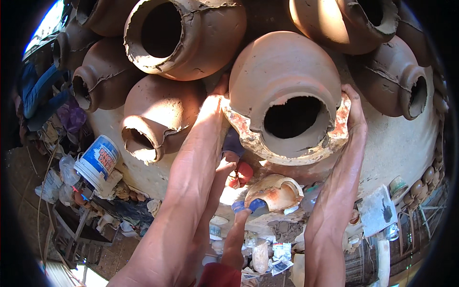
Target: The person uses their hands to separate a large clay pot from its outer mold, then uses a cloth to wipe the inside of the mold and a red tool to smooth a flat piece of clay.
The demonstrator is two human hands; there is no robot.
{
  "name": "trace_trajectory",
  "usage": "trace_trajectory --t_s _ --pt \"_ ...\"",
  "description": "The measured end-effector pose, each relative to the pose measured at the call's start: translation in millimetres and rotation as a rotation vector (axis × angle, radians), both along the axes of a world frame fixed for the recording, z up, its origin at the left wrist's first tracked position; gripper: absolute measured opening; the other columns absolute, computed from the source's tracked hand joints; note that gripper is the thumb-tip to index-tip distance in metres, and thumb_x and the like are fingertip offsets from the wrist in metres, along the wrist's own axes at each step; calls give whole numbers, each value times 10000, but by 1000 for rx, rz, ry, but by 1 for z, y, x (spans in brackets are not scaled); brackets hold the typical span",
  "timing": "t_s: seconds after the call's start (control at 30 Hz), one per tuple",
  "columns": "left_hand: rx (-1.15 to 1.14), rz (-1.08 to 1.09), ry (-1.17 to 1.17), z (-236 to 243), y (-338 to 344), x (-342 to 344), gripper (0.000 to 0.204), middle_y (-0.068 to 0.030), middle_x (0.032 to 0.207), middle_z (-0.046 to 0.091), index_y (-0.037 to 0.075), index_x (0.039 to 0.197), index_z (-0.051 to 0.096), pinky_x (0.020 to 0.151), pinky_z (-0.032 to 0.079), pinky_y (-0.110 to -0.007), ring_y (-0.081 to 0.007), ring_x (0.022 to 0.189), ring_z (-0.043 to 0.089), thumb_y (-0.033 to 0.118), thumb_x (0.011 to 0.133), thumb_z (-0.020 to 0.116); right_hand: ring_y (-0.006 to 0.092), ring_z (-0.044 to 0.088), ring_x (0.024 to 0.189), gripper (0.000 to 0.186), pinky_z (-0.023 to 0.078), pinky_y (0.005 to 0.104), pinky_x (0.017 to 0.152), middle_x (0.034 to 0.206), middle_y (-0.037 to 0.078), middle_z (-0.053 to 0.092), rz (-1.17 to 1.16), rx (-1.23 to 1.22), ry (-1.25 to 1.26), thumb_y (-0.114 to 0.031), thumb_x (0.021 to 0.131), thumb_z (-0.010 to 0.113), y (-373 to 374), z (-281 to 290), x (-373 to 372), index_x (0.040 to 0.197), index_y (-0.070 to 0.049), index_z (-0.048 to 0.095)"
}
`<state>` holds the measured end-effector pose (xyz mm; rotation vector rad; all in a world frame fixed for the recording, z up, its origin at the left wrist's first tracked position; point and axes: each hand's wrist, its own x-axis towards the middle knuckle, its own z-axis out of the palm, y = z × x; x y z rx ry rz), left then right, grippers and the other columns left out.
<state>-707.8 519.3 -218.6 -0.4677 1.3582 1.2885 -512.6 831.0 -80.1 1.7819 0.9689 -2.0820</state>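
a broad pale surface (387,143) curves across the scene, with rounded clay pots resting along its upper part. the held clay pot (285,64) sits just above centre towards 1 o'clock, its long axis running roughly from 12 to 6 o'clock and its dark mouth turned to 6. around it lie the other pots: a large pot (215,38) at 10 o'clock from it, a sunlit pot (318,21) at 1, a ragged-necked pot (162,103) at 9 and a side-lying pot (385,83) at 3.

a crusted half-ring (342,126) cups the held pot's lower side, from about 8 o'clock through 6 to 4. the pot lies between the two hands, neither clearly nearer: the right hand (355,107) is at its 3 o'clock side, fingers bent closed over the end of the half-ring; the left hand (221,91) is at its 9 o'clock side, mostly hidden behind the edge, so i cannot tell how far open it is or how firmly it holds.

smaller still, a cream curved shell (282,191) lies at 6 o'clock below the pot, a white-and-blue bucket (98,160) leans between 8 and 9, and a red round object (244,173) sits near 7.
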Motion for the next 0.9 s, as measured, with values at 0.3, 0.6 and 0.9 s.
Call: trace_trajectory --t_s 0.3,0.6,0.9 --pt "17 12 -14 0 9 -6 545 -84 1480 601 114 1486 558 1185 389 -452 -267 1356 546 480 1092 470 218 708 874 399 566 393 832 998 88 749 47 40 -45 -404 994 541 5 -8 5 1112 -57 698" --pt "10 -1 -16 1 12 -12 547 -84 1495 594 115 1497 549 1200 380 -457 -272 1375 539 475 1093 464 227 690 875 425 561 402 841 1014 77 748 3 -43 -28 -446 980 544 4 -5 -1 1120 -77 702" --pt "-12 -53 -9 12 10 -14 550 -84 1511 587 117 1508 541 1216 371 -462 -276 1394 533 471 1095 459 181 671 803 385 555 358 773 956 41 740 25 -57 9 -432 987 559 0 2 -9 1072 -89 715"
